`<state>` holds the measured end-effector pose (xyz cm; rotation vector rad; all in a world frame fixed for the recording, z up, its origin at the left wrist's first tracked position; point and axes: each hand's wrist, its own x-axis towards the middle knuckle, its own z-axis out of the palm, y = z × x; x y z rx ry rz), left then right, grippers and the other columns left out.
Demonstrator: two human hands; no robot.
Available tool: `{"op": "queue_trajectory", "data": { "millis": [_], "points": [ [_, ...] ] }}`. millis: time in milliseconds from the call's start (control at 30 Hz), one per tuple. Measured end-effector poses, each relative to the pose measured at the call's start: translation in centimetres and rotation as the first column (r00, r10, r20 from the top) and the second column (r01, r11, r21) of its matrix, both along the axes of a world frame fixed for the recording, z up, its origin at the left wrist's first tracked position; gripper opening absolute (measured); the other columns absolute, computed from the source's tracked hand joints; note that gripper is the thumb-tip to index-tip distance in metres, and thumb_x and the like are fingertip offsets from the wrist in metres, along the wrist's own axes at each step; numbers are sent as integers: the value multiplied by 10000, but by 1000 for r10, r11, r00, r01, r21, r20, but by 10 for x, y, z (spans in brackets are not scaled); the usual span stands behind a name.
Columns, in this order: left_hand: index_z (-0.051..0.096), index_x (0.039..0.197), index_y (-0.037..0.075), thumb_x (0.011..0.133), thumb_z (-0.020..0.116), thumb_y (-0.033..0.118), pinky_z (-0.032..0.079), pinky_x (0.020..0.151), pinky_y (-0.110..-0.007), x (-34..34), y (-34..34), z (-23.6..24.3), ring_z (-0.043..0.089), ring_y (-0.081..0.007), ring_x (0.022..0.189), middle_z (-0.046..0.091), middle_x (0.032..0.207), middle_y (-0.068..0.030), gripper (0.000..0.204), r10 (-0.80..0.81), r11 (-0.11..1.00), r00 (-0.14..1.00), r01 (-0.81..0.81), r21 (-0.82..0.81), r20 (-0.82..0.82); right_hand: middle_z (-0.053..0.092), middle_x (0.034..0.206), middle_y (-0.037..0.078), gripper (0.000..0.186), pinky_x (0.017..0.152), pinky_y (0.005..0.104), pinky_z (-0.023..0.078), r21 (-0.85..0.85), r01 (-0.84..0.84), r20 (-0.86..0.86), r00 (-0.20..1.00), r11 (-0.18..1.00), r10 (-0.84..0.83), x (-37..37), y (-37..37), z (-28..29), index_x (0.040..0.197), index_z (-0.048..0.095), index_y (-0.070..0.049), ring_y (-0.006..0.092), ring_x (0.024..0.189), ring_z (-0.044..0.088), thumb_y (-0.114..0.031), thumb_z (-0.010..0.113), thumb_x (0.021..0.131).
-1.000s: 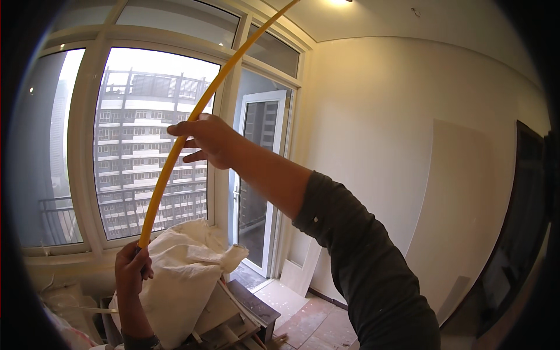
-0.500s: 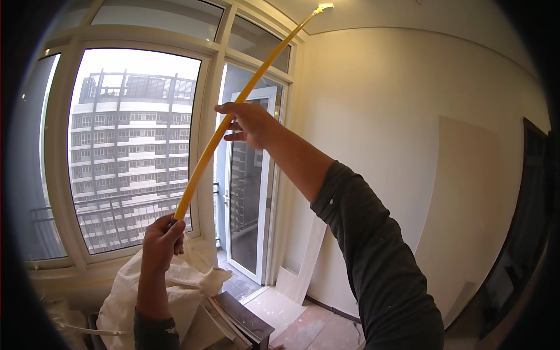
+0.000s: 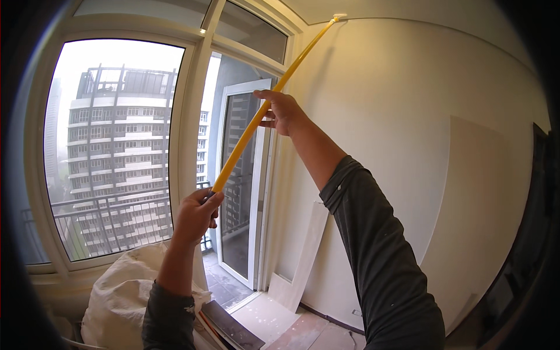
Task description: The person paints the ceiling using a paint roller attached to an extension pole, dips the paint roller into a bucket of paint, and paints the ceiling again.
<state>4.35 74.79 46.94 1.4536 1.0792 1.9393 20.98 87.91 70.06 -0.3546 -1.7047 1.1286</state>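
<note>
A long yellow extension pole slants up and to the right. At its top end a small white head, which looks like a paint roller, is close to the line where wall and ceiling meet; I cannot tell which it touches. My left hand is closed around the pole's dark lower end. Higher up, my right hand grips the shaft with the thumb stretched along the far side and the fingers curled behind. The pale wall stands beyond both arms.
A large window fills the left, with a glazed door standing open beside it. A white sack and dark boards lie below my left arm. A pale plank leans on the wall; the floor is paint-spotted.
The view has turned a little to the right. Both hands and the pole have shifted right, and the white head has moved from in front of the ceiling to the wall's top edge.
</note>
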Motion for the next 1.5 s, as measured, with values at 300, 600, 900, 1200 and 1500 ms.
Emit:
{"op": "queue_trajectory", "data": {
  "millis": [300,600,900,1200,1500],
  "points": [
    [658,1014,-19,971,707,253,429,447,-230,-3,38,-14,461,-47,458,530,624,16,280,-36,999,998,36,1,42,475,1220,120,618,944,507,539,9,61,-4,998,998,-61,-5,31,-8,1288,510,-32,300,1132,531,-320,815,834],
    [666,1129,-16,978,681,199,406,440,-227,-65,-58,-74,455,-48,466,534,635,18,263,-11,1000,993,9,23,118,562,1065,121,604,947,494,556,95,15,152,988,995,-29,-63,-63,-45,1218,516,21,271,1109,584,-322,822,827],
    [645,1198,-28,987,650,170,438,438,-234,-144,-206,-132,438,-59,446,535,634,-5,289,49,996,980,-61,57,191,484,1281,282,928,936,455,578,169,-144,336,938,975,80,-133,-223,-78,1386,315,128,366,1241,551,-353,840,791],
    [635,1203,-21,998,623,164,452,438,-245,-207,-354,-178,421,-59,435,520,614,-7,276,114,986,967,-138,89,227,591,1015,260,1091,658,286,569,220,-278,414,895,935,169,-198,-371,-104,1392,125,243,261,873,671,-319,842,791],
    [633,1190,2,1008,581,167,452,429,-263,-249,-474,-224,401,-70,407,475,607,0,251,239,955,938,-274,115,250,431,1287,347,1315,902,327,569,175,-473,518,790,863,328,-238,-490,-131,1420,-162,259,336,1158,578,-321,827,776]
  ]
}}
